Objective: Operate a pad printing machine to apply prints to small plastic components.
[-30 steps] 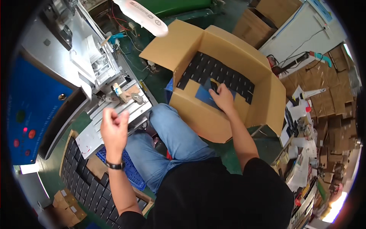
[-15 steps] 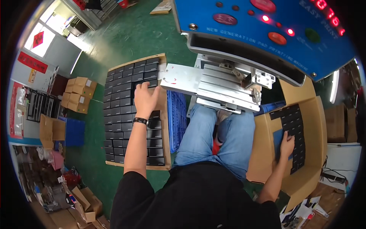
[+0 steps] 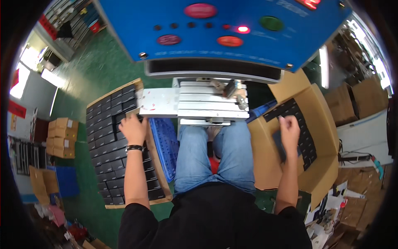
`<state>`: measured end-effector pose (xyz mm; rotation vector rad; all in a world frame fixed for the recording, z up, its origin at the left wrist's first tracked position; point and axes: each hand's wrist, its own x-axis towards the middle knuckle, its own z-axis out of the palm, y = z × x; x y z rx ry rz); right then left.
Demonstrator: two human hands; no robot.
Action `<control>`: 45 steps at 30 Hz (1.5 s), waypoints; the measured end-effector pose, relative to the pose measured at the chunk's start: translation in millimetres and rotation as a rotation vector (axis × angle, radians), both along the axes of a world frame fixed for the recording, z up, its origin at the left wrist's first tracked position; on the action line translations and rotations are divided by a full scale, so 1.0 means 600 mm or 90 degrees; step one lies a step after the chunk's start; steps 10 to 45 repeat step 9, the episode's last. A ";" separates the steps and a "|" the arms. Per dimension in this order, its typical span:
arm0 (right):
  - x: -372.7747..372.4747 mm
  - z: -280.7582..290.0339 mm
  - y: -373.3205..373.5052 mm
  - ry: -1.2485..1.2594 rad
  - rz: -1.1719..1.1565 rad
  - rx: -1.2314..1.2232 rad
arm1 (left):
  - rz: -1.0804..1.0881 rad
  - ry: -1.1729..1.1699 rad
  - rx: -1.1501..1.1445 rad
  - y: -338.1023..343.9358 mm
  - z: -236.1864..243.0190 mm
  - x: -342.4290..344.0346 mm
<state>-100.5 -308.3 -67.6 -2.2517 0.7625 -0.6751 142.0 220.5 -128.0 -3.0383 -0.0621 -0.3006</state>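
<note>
My left hand reaches down onto the rows of small black boxes at the left, fingers and thumb bent over a box along their right side. Most of that box is hidden under the hand. At the right, my right hand is above an open carton, fingers curled in, and nothing shows between them. More black boxes lie in rows inside this carton. Between my hands, past my knees, stands a blue machine with a silver metal bed, whose flat plate extends toward the left boxes.
The left boxes stand on a brown cardboard base. Next to it is a blue plastic crate. Closed cartons are stacked farther left. Papers and cardboard scraps lie at the lower right.
My view has swung, shifting the scene leftward. My right hand has risen from the boxes in the carton and its fingers have curled. Brown cardboard now shows just beyond my left hand's fingertips.
</note>
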 end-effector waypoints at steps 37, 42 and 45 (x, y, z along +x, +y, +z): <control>0.220 0.141 0.124 -0.010 0.432 0.240 | 0.026 -0.097 -0.574 -0.004 0.127 -0.054; 0.220 0.141 0.124 -0.010 0.432 0.240 | 0.026 -0.097 -0.574 -0.004 0.127 -0.054; 0.220 0.141 0.124 -0.010 0.432 0.240 | 0.026 -0.097 -0.574 -0.004 0.127 -0.054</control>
